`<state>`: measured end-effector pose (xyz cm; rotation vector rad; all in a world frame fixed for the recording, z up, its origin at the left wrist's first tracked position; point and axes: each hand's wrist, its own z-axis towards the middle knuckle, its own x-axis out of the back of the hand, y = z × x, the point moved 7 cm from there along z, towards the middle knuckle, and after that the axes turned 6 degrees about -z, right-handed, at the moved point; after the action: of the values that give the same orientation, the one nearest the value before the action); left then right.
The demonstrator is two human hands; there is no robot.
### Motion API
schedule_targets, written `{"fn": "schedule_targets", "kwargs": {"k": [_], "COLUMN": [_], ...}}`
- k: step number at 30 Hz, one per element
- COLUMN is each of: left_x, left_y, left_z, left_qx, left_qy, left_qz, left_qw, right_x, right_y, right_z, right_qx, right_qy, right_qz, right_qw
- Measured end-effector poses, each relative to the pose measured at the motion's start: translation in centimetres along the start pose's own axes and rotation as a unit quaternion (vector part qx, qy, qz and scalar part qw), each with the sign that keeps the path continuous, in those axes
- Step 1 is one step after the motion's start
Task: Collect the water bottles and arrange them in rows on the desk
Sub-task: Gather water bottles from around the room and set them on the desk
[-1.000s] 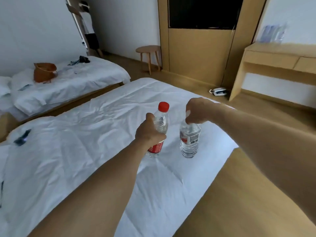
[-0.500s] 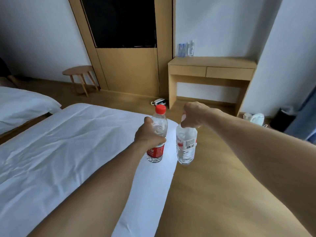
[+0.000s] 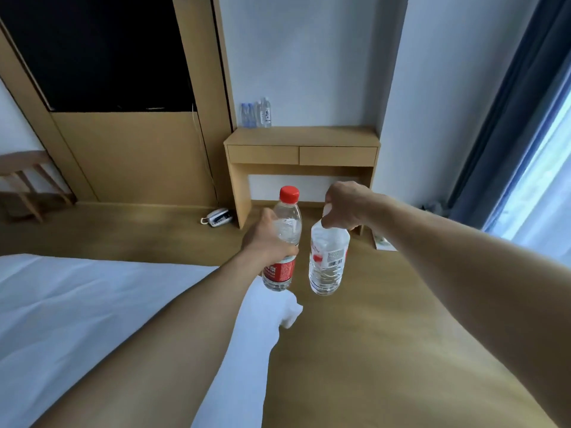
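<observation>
A: left hand [image 3: 268,239] wraps the red-capped bottle [image 3: 289,223] mid-body; right hand [image 3: 343,208] pinches the white-capped bottle [image 3: 327,261] at its neck; both are aloft, well short of the desk [image 3: 302,137].
B: probably full, so heavyish; the thin walls will flex; the neck-held one may swing; a mid-body grip is safer.

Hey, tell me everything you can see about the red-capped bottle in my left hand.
The red-capped bottle is clear plastic, with a red screw cap on and a red label low on its body. It is upright in the air, the left hand gripping its middle, by the corner of the bed. Nothing else touches it.
</observation>
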<state>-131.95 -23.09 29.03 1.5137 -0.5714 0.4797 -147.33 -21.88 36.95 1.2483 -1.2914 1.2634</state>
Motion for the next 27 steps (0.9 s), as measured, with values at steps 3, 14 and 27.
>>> {"fn": "schedule_targets", "kwargs": {"k": [3,14,27], "left_x": [-1.7,-6.0,-6.9], "left_y": [1.4,8.3,10.1], "left_z": [5.2,23.9,46.6], "left_qx": [-0.007,-0.003,0.017], "left_qy": [-0.011,0.009,0.022], "left_qz": [0.005,-0.018,-0.027], "left_qw": [1.0,1.0,0.999], "right_x": [0.7,4.9,7.3], "right_y": [2.4,11.5,16.0], "right_z": [4.7,22.8,45.4], "right_qx": [-0.003,0.019,0.044], "right_qy": [-0.002,0.02,0.046], "right_qz": [0.01,0.0,-0.019], "right_qw": [1.0,1.0,0.998]}}
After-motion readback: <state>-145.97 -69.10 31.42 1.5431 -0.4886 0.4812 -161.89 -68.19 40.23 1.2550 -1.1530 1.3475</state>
